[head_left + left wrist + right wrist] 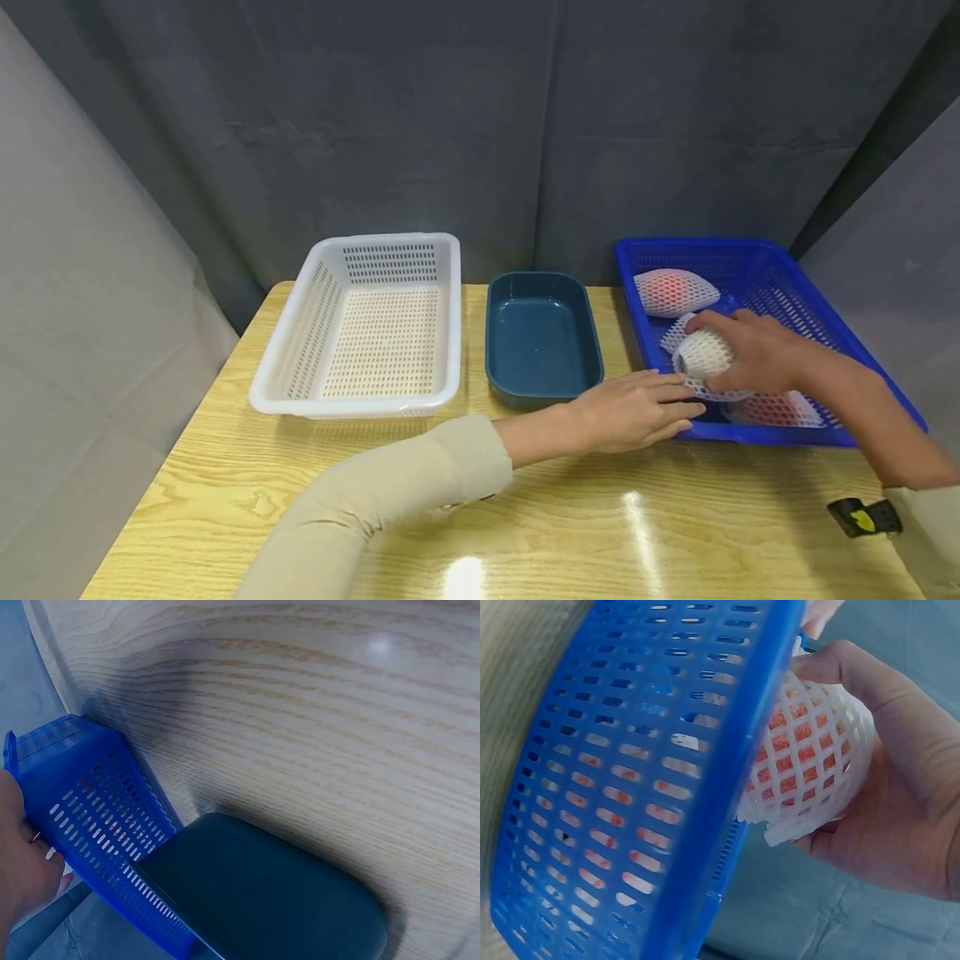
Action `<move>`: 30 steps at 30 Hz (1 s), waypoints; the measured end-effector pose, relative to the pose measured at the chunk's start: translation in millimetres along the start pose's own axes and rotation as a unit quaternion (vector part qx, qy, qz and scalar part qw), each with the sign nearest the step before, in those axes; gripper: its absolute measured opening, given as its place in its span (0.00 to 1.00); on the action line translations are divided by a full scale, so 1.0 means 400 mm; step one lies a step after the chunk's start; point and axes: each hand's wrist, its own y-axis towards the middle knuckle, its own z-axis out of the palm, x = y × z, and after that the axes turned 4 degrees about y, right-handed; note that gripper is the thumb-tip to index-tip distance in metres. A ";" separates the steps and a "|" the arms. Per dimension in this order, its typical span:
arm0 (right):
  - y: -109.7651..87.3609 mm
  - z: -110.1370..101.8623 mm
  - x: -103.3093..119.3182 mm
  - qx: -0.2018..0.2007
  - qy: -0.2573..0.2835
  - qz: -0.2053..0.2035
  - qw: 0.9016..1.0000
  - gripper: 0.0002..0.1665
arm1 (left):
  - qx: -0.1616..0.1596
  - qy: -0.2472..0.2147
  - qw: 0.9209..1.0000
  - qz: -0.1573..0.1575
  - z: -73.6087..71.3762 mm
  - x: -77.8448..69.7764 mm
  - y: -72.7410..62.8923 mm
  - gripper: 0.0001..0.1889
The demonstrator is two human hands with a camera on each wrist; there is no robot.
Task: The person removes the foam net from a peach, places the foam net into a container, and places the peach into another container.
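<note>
In the head view my right hand (768, 354) grips a round fruit in a white foam net (707, 354) low over the blue basket (630, 296). Reddish skin shows through the mesh of this netted fruit (802, 750) in the right wrist view, where the thumb and fingers curl round it. My left hand (637, 408) lies at the basket's front left corner, its fingers nearly straight over the rim, with fingertips close by the hanging edge of the net. Inside the basket, one netted reddish fruit (670, 292) lies at the back left and another (776, 410) at the front.
Left of the blue basket stands a dark teal tub (543, 342) with nothing in it. Further left is a white slotted basket (382, 342), also bare inside. All stand on a wooden table (555, 517), with a dark grey curtain (420, 125) behind.
</note>
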 end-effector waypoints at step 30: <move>-0.019 -0.024 0.077 -0.037 0.040 0.000 0.998 0.44 | -0.191 -0.027 0.981 -0.018 -0.028 0.041 -0.073 0.29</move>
